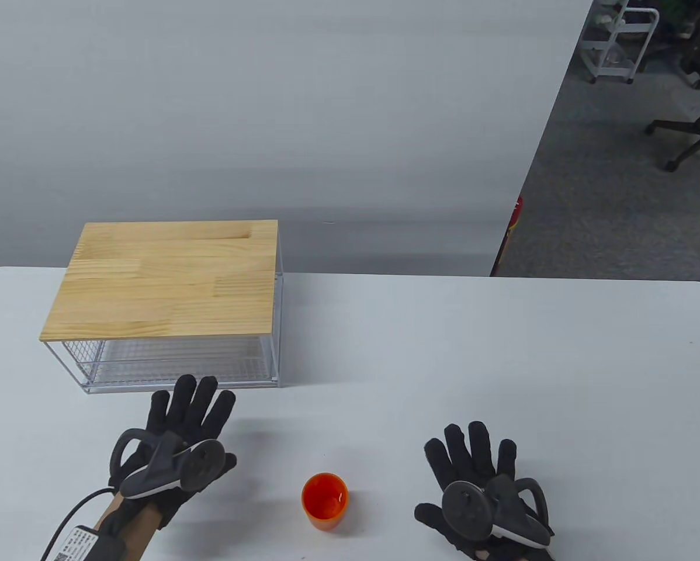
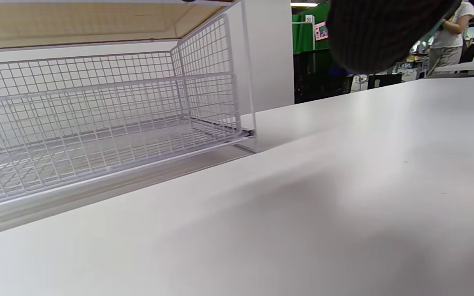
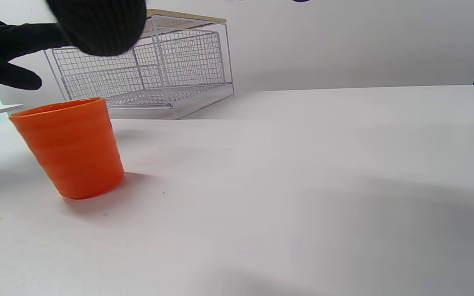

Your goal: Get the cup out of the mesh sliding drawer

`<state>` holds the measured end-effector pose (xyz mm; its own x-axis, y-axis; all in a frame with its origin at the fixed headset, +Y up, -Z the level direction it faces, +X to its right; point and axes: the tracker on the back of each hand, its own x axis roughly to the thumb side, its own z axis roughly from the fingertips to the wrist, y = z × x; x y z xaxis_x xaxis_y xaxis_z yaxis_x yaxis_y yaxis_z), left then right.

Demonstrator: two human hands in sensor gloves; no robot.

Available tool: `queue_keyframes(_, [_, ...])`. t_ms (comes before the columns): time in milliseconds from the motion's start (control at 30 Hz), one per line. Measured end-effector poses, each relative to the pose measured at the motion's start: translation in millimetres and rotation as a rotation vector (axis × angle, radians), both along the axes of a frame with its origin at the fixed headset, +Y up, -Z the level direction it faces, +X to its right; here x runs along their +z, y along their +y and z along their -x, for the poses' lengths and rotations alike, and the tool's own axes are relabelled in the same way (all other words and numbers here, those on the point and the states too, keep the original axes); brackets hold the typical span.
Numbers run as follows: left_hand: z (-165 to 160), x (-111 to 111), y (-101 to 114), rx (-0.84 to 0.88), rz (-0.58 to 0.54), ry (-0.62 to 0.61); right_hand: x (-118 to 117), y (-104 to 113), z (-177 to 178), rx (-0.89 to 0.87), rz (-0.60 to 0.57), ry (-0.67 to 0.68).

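An orange cup stands upright on the white table, between my two hands; it also shows in the right wrist view. The white mesh drawer unit with a wooden top stands at the back left. Its mesh drawer looks pushed in and holds nothing. My left hand lies flat and open just in front of the unit, apart from it. My right hand lies flat and open to the right of the cup, holding nothing.
The table's far edge runs behind the drawer unit, with a grey wall panel beyond it. Office chairs and a white cart stand on the floor at the far right.
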<state>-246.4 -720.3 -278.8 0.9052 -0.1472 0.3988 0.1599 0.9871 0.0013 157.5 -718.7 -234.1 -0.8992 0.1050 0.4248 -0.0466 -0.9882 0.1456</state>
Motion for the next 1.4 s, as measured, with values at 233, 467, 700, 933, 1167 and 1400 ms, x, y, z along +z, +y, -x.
queue_keyframes(233, [-6,18,5,0.050,0.060,-0.024,4,3,3,-0.013,-0.023,0.015])
queue_keyframes(467, [0,17,-7,0.105,0.132,-0.026,3,2,2,-0.017,-0.030,0.017])
queue_keyframes(700, [-2,19,-14,0.165,0.240,-0.051,3,3,1,-0.009,-0.040,0.012])
queue_keyframes(933, [-10,26,-12,0.206,0.256,-0.115,4,2,2,-0.004,-0.053,0.013])
queue_keyframes(1167, [-8,32,-9,0.204,0.266,-0.107,5,2,3,-0.001,-0.057,0.020])
queue_keyframes(1400, [-5,31,-9,0.208,0.297,-0.100,6,2,3,0.008,-0.056,0.007])
